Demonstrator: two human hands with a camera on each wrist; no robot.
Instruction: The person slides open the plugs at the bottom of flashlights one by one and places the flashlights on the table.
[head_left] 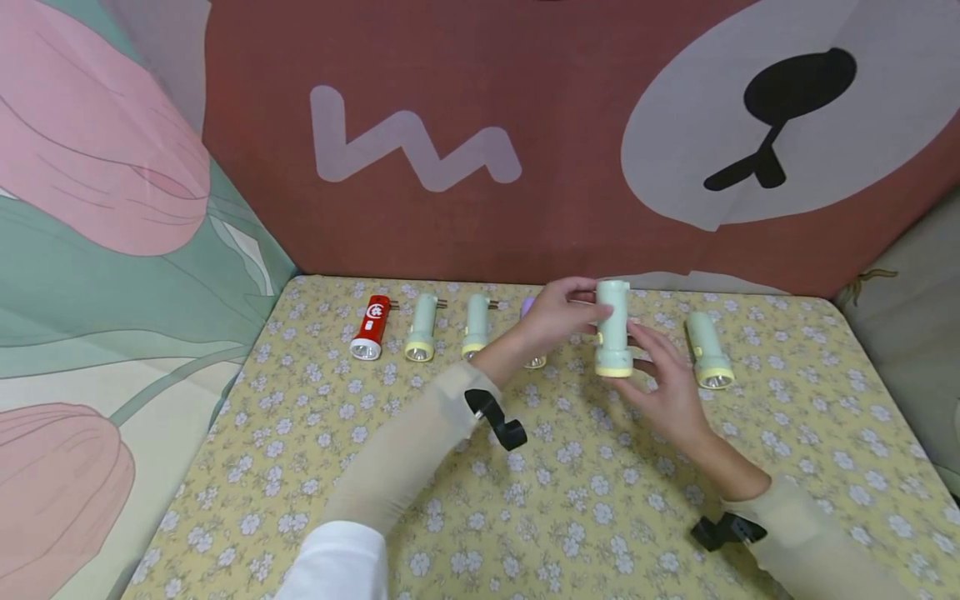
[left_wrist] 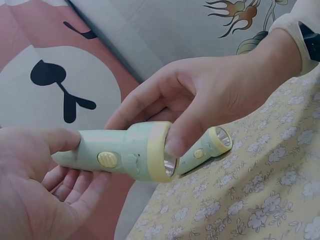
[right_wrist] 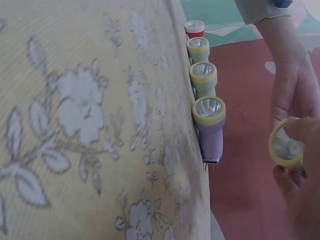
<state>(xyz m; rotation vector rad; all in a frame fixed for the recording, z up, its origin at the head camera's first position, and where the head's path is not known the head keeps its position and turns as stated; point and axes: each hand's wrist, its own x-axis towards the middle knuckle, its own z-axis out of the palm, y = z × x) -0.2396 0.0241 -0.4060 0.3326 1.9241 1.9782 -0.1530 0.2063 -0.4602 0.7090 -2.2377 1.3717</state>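
In the head view, my left hand (head_left: pixel 561 317) pinches the tail of the held green flashlight (head_left: pixel 613 323), which is up between my hands over the flowered desk (head_left: pixel 540 517), while my right hand (head_left: pixel 666 379) grips it near its yellow-rimmed head. If one hand lets go before the other has it firmly, I think it could slip and fall, since mostly fingers and thumbs support it. The purple flashlight (head_left: pixel 527 307) lies partly hidden behind my left hand; farther left come the nearer green flashlight (head_left: pixel 476 319), the farther green flashlight (head_left: pixel 423 323) and the red flashlight (head_left: pixel 372 325). A low sweep of my left forearm could knock that row askew. Just right of my right hand lies the lone green flashlight (head_left: pixel 707 346), where a careless knuckle might roll it. In the left wrist view, my left thumb and fingers are closed on the barrel and the yellow switch (left_wrist: pixel 107 159) sits between my hands; a stray press could move it. My right thumb (left_wrist: pixel 182 137) laps the rim and may smudge the lens. In the right wrist view, metal prongs (right_wrist: pixel 208 166) stick out of the purple flashlight's tail, and might catch a passing finger.
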